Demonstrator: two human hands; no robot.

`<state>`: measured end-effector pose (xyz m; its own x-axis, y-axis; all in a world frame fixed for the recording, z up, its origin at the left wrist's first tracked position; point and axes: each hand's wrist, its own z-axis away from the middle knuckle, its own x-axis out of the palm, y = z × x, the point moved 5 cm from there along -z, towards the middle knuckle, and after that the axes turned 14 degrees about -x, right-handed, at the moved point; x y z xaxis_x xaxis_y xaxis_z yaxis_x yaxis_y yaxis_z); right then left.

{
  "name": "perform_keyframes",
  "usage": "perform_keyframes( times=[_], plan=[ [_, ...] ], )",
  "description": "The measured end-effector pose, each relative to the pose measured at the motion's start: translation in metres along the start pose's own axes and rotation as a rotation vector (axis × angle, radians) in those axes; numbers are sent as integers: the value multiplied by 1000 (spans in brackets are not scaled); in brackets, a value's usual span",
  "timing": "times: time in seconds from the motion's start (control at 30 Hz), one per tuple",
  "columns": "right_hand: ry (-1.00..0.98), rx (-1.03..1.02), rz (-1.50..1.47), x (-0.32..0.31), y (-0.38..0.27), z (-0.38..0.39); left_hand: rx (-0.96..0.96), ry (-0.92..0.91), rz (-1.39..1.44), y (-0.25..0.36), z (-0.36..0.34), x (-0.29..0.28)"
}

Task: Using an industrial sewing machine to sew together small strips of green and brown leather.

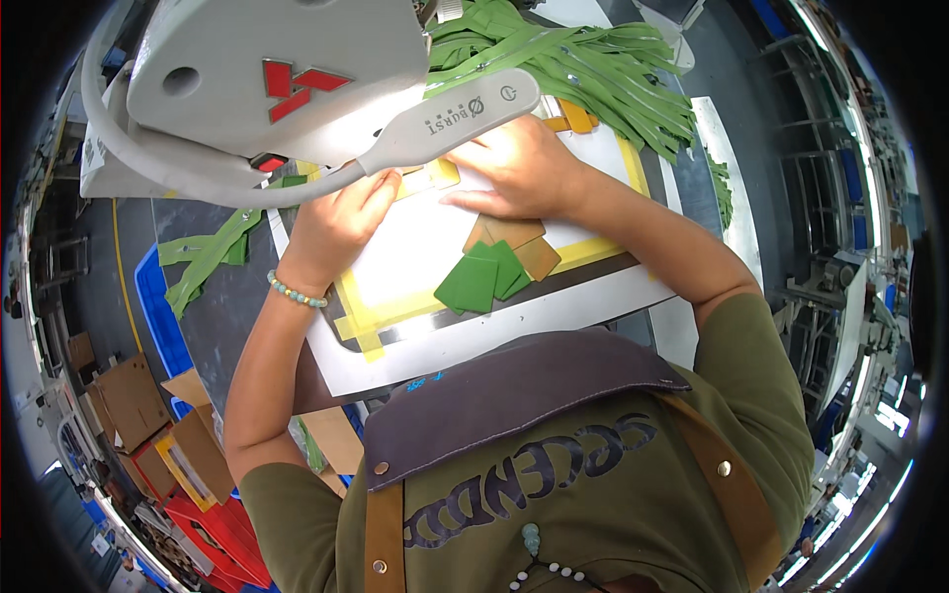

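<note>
The yellow piece [432,180] lies on the white sheet [395,247], between the two hands and near the sewing machine [287,74]. At its left end is the left hand [338,222], fingers curled in, tips just beside or touching it; whether they grip it I cannot tell. The right hand [519,170] is on its right, half curled, thumb set apart from the fingers — the lamp [450,121] partly covers it, so its hold cannot be told.

Near the right hand lie overlapping green patches [470,282] and tan patches [540,259]. Yellow tape [583,252] edges the sheet. An orange strap [575,119] lies beyond the right hand, and farther off spreads a heap of green straps [613,74]. More green strips [222,259] lie left of the left hand — past them, a blue bin [163,316] and cardboard boxes [133,400].
</note>
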<state>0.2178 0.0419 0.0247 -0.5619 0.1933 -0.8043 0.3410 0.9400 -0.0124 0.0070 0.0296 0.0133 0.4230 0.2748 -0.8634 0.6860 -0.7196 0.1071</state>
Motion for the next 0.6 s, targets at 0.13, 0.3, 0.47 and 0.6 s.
perform_keyframes(
  times=[0.13,0.3,0.47,0.6],
  plan=[
    [36,174,-107,-3,7,11,-72,-28,62,-2,-2,4],
    [113,239,-209,1,25,15,-112,-74,-7,1,-1,10],
    [8,243,-438,5,21,10,-24,-92,-148,9,-7,8],
    [-86,89,-334,6,20,10,68,-132,-300,20,-18,9]
  ],
)
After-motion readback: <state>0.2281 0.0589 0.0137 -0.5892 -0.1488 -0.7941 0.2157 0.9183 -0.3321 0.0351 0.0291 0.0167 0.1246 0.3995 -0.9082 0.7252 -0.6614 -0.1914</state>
